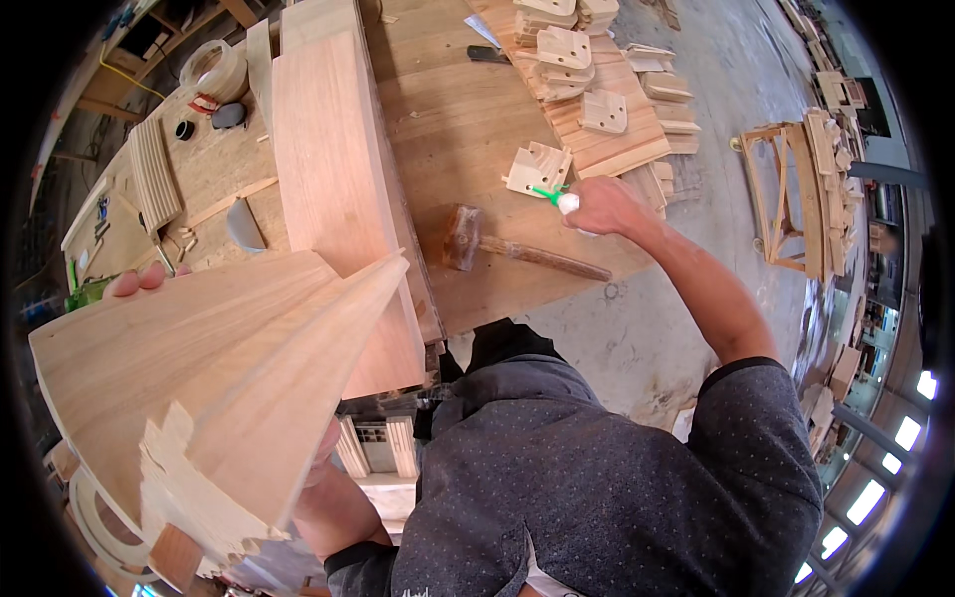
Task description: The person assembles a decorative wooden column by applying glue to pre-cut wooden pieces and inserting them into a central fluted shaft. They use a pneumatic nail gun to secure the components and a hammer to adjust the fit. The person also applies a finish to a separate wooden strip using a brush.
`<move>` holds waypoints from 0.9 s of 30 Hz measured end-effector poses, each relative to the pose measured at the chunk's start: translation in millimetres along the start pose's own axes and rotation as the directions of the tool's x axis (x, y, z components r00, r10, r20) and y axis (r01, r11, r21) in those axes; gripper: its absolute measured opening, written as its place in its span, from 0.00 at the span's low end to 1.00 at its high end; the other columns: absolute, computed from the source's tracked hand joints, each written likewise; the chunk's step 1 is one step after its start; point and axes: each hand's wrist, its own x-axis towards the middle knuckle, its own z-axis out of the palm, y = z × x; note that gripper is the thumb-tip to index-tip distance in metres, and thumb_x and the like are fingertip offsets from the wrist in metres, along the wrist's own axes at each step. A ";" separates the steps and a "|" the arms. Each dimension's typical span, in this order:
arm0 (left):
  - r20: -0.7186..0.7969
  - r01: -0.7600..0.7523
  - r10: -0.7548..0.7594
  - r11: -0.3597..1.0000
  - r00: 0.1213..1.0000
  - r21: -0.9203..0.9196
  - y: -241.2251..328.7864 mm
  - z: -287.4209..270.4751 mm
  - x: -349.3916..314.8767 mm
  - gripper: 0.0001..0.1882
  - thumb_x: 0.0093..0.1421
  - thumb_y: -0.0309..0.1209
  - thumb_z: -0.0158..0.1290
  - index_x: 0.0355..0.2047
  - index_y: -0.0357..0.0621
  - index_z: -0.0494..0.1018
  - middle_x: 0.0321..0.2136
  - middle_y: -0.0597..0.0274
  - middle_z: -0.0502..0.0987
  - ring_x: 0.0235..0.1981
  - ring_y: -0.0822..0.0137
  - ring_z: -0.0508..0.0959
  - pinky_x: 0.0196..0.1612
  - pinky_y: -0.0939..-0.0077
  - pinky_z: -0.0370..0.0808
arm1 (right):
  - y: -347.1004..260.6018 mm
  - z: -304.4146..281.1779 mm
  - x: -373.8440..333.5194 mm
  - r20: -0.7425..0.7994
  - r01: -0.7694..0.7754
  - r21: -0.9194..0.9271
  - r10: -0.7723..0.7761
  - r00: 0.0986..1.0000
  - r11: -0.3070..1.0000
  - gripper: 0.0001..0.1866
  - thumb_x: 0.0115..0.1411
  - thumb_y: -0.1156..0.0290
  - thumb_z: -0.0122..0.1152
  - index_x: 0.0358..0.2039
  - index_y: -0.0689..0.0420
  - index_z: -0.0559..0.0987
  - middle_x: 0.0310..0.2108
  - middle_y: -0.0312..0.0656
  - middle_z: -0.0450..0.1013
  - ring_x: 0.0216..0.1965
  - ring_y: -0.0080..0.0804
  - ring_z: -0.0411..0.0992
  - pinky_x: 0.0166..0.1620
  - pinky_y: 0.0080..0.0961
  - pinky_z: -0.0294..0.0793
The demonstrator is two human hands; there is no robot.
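Observation:
A wide pale wooden panel [199, 338], made of angled faces with a rough edge, is raised at the left. My left hand [321, 448] supports it from below, mostly hidden behind it. Fingertips [139, 279] curl over the panel's far edge; whose they are I cannot tell. Wrapped in my right hand [612, 207] is a white glue bottle [569, 203] with a green nozzle. The nozzle tip lies over a drilled wooden block [537, 167] on the bench, where contact cannot be made out. A wooden mallet [527, 254] rests just nearer to me.
Several similar drilled blocks [603, 111] sit on a slatted board [622, 149] at the far right of the bench. A long thick plank [333, 149] lies lengthwise at centre left. Behind it are a tape roll [214, 70] and ribbed wood strips [156, 174]. A wooden rack [796, 189] stands right.

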 end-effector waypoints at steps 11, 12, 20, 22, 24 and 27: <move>-0.022 -0.009 0.010 0.999 1.000 0.038 1.1 7.3 0.6 0.67 0.38 0.68 0.72 0.69 0.42 0.55 0.62 0.47 0.61 0.65 0.50 0.65 0.67 0.49 0.70 | -7.7 -3.2 7.4 0.018 -0.029 0.011 0.029 0.999 1.000 0.21 0.45 0.57 0.64 0.30 0.63 0.86 0.34 0.56 0.82 0.38 0.53 0.81 0.42 0.44 0.80; -0.019 -0.013 0.014 0.999 1.000 0.040 -0.4 6.4 0.3 0.68 0.38 0.69 0.72 0.69 0.42 0.55 0.62 0.47 0.61 0.65 0.50 0.65 0.67 0.49 0.70 | -9.9 -4.2 7.0 0.004 -0.025 0.013 0.025 1.000 1.000 0.21 0.45 0.57 0.64 0.30 0.63 0.86 0.34 0.57 0.82 0.38 0.53 0.81 0.41 0.44 0.80; 0.051 -0.058 0.052 0.990 0.997 0.126 2.3 -8.4 -2.2 0.69 0.37 0.74 0.67 0.69 0.39 0.55 0.63 0.47 0.61 0.65 0.50 0.65 0.66 0.49 0.71 | -27.0 -12.2 7.7 0.023 -0.039 -0.021 0.039 0.999 0.999 0.21 0.46 0.56 0.64 0.31 0.61 0.87 0.36 0.54 0.83 0.40 0.51 0.82 0.43 0.42 0.80; 0.028 -0.027 0.024 0.995 0.999 0.097 0.2 1.3 -1.2 0.70 0.38 0.74 0.66 0.69 0.39 0.54 0.63 0.47 0.60 0.65 0.50 0.65 0.67 0.49 0.70 | -23.1 -10.1 6.8 0.029 -0.068 -0.013 0.068 0.997 0.998 0.21 0.46 0.56 0.65 0.32 0.61 0.87 0.37 0.54 0.83 0.41 0.51 0.82 0.43 0.42 0.81; -0.002 -0.016 0.016 0.996 1.000 0.084 -2.1 6.8 -1.8 0.69 0.38 0.74 0.66 0.69 0.39 0.54 0.63 0.48 0.60 0.65 0.50 0.65 0.67 0.50 0.70 | -23.3 -11.0 4.2 0.034 -0.094 -0.015 0.094 0.995 0.995 0.21 0.46 0.56 0.65 0.32 0.61 0.87 0.37 0.53 0.83 0.41 0.50 0.82 0.44 0.42 0.81; -0.032 -0.011 0.014 0.997 0.999 0.082 2.3 13.1 -1.5 0.69 0.38 0.74 0.67 0.69 0.39 0.54 0.63 0.48 0.60 0.66 0.50 0.64 0.67 0.50 0.69 | -21.6 -8.5 4.1 0.034 -0.100 0.010 0.100 0.994 0.995 0.21 0.46 0.55 0.65 0.33 0.61 0.87 0.37 0.54 0.83 0.41 0.51 0.82 0.44 0.42 0.81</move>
